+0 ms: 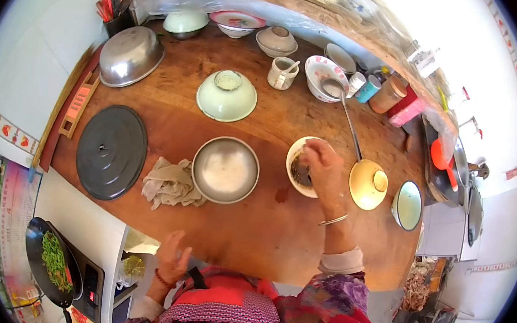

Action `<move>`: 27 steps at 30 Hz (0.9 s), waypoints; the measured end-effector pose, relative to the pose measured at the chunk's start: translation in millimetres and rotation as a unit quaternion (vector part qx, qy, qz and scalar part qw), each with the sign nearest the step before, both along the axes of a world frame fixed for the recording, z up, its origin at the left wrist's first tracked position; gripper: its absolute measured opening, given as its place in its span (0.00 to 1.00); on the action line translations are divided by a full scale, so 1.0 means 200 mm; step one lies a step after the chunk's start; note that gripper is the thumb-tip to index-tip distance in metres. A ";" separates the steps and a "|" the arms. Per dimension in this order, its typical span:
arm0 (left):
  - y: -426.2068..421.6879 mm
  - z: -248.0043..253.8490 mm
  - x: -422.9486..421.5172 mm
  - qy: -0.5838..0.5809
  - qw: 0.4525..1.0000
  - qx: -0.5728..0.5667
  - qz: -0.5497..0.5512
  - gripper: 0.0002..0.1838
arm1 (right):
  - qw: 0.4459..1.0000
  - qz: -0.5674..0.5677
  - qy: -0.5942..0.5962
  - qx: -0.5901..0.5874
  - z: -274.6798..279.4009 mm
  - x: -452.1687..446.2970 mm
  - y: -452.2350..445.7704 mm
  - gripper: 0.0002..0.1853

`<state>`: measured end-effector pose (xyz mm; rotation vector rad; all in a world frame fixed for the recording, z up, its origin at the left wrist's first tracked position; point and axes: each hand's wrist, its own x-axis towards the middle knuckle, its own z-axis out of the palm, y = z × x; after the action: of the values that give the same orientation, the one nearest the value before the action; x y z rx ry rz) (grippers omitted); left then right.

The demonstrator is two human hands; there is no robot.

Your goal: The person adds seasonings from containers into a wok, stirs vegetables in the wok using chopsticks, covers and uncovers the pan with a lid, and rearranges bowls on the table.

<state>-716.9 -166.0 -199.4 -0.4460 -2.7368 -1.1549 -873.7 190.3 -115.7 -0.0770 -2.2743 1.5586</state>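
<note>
My right hand (324, 167) is over the right side of a white bowl (294, 153) that has dark contents in it. Its fingers are bent together above the bowl, and what they hold, if anything, is hidden. Near the table's front edge, my left hand (173, 256) hangs with its fingers apart and nothing in it. A steel bowl (225, 169) with a pale bottom sits left of the white bowl, beside a crumpled cloth (172, 185). An upturned yellow bowl (367, 184) lies right of my right hand.
A black lid (112, 152) and an upturned metal basin (132, 57) are at the left. An upturned green bowl (227, 96), a jar (283, 73) and a bowl with a ladle (325, 79) stand farther back. A pan of green food (56, 261) is lower left.
</note>
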 end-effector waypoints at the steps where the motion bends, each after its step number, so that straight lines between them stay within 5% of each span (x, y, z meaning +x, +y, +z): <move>1: 0.09 -0.02 -0.06 0.000 1.000 -0.006 0.004 0.23 | 1.000 0.004 0.000 -0.006 0.00 -0.06 0.08 0.08; 10: 0.45 -0.16 -0.27 0.023 0.989 -0.141 0.024 0.28 | 0.991 0.001 0.011 0.133 -0.07 -0.72 0.22 0.11; 14: 0.45 -0.17 -0.28 -0.005 0.987 -0.154 0.048 0.29 | 0.991 -0.011 -0.123 -0.060 -0.17 -1.01 0.10 0.13; 20: 0.44 -0.17 -0.28 -0.016 0.987 -0.153 0.047 0.29 | 0.991 -0.021 -0.114 0.061 -0.40 -1.22 0.01 0.14; 27: 0.43 -0.16 -0.29 -0.012 0.989 -0.142 0.044 0.28 | 0.985 0.045 -0.162 -0.036 -0.30 -1.04 -0.08 0.12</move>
<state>-774.5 -80.6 -230.9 -0.3411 -2.9192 -0.7573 -1081.6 174.6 -175.9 -0.2685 -2.4948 1.7850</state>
